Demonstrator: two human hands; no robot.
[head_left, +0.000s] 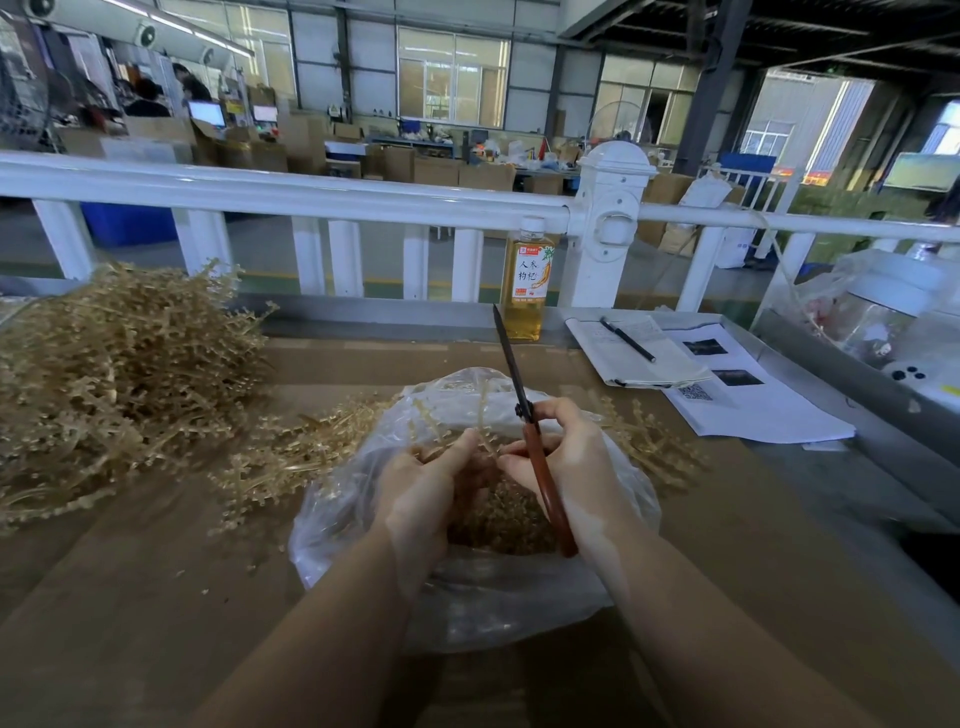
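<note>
Right hand (563, 460) grips the scissors (531, 436), blades closed and pointing up. Left hand (423, 486) pinches a golden sprig (483, 415) over the plastic bag (493, 597).

We get bright daylight from the windows (452, 78) at 12 o'clock, glaring off the rail (260, 189). Pale patches cross the left hand (423, 488) and right hand (563, 460). Edges bow at 9 and 3; the background looks soft.
</note>
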